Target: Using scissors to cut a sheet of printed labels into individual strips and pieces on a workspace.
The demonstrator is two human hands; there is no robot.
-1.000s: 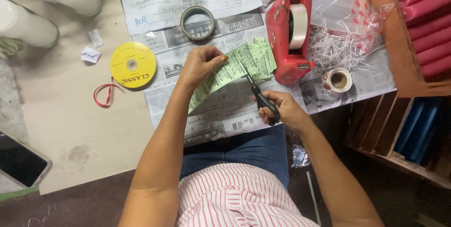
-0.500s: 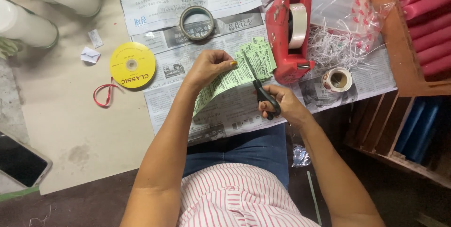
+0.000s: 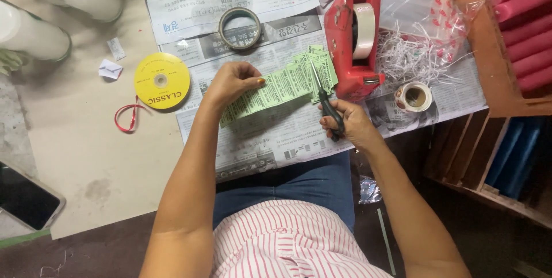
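My left hand (image 3: 231, 83) pinches a long strip of green printed labels (image 3: 270, 91) that runs from lower left to upper right above the newspaper. My right hand (image 3: 349, 124) grips black-handled scissors (image 3: 325, 101), blades pointing up into the strip's right end. A small pile of cut green labels (image 3: 319, 65) lies just beyond the blades, beside the red tape dispenser (image 3: 352, 39).
Newspaper sheets (image 3: 241, 2) cover the table. A yellow ribbon spool (image 3: 162, 81) with a red ribbon tail, a tape ring (image 3: 241, 27), a small patterned tape roll (image 3: 413, 97), shredded paper in a clear bag (image 3: 420, 54), white candles (image 3: 34, 31), a phone (image 3: 26, 196) and a wooden crate of pink candles (image 3: 517, 25) surround me.
My left hand has slid left and down, laying the label strip flatter. The scissors moved right to the strip's far end.
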